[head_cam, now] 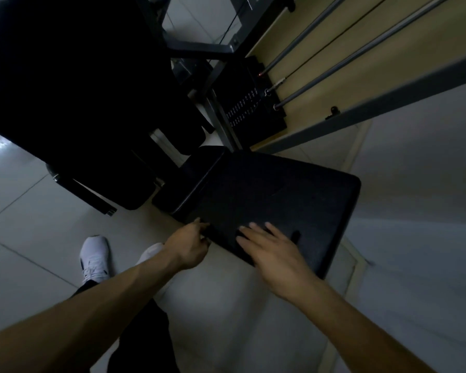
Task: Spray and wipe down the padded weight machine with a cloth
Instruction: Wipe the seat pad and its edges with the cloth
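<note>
Near edge of pad point(280, 189) is touched by right hand point(269, 249), fingers straight, nothing held. At pad's corner is set left hand point(189, 246), fingers curled; hold cannot be told.

Definitely a gym: black weight stack point(249, 106) on steel guide rods point(361, 53) upper right, padded black seat point(280, 195) mid-frame, pale tiled floor point(33, 224) lower left.

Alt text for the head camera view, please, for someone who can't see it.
Seen from above in dim light, a person's right hand lies flat on a black pad, while the left hand curls its fingers at the pad's near edge. Behind it stands the weight stack; a white shoe rests on the tiled floor.
</note>
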Demonstrator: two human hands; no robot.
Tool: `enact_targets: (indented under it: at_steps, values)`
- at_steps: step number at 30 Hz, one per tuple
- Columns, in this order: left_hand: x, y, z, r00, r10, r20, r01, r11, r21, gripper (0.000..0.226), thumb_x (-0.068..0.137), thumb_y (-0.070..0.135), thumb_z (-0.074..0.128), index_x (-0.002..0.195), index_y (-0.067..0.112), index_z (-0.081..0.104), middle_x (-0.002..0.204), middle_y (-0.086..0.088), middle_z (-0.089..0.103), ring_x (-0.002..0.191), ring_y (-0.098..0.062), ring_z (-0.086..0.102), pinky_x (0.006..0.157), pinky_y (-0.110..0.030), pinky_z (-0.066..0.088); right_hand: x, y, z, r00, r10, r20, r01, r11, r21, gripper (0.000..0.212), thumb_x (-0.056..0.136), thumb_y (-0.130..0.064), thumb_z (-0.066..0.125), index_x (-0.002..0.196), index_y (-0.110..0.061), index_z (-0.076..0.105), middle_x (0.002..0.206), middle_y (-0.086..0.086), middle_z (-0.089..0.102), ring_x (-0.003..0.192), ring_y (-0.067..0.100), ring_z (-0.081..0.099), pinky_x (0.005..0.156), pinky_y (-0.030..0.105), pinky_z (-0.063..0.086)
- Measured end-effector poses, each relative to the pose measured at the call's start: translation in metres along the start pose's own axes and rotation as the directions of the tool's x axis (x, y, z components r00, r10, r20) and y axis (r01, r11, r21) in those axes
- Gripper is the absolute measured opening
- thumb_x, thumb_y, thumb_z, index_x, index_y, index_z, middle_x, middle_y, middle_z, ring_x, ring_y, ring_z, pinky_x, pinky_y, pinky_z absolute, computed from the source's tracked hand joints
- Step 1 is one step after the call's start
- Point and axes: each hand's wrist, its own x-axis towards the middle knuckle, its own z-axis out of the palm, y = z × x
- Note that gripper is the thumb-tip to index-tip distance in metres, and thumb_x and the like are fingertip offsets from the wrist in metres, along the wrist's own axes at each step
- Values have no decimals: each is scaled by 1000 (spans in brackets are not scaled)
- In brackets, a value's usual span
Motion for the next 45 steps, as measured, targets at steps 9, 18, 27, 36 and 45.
enact_targets:
  at_steps: [9, 18, 27, 36, 45]
  values:
    - [-7, 73, 12, 968, 252, -21, -248, 962, 111, 62, 95, 10, 55, 154, 28, 44, 168, 2, 23, 153, -19, 27, 120, -43, 36, -93, 2, -17, 948, 225, -227, -213, 974, 77, 52, 84, -3, 69, 134, -18, 68, 147, 3, 59, 142, 22, 49, 123, 45, 27]
    - [9, 174, 5, 881, 446, 157, -472, 844, 254, 78, 85, -3, 57, 153, 32, 41, 165, 10, 21, 150, -4, 21, 121, -32, 32, -50, 75, -21, 567, 755, -329, -400, 602, 691, 44, 111, -17, 38, 154, -22, 46, 169, -7, 26, 157, 14, 19, 124, 37, 30]
    - [-10, 204, 15, 871, 371, 322, -488, 725, 486, 85, 92, 8, 61, 161, 27, 16, 169, 5, 3, 153, -18, 23, 116, -19, 25, -20, 124, -44, 248, 967, -47, -90, 72, 993, 45, 111, -21, 40, 156, -19, 42, 158, 1, 47, 142, 16, 46, 106, 15, 31]
    - [-15, 194, 6, 736, 488, 470, -677, 558, 481, 93, 96, 38, 62, 161, 34, -4, 169, -5, -4, 155, -21, 7, 115, -18, 17, -53, -14, -2, 29, 999, -36, -193, 41, 980, 42, 109, -22, 46, 151, -27, 50, 151, -7, 55, 133, 12, 55, 101, 22, 44]
    - [24, 120, -30, 547, 443, 710, -836, 239, 495, 72, 105, 30, 47, 164, 20, 6, 166, 9, -15, 155, -16, -16, 123, -28, 20, 14, -101, -5, -622, 757, 199, 153, -132, 979, 46, 109, -24, 40, 155, -26, 43, 161, -8, 42, 148, 5, 38, 117, 26, 40]
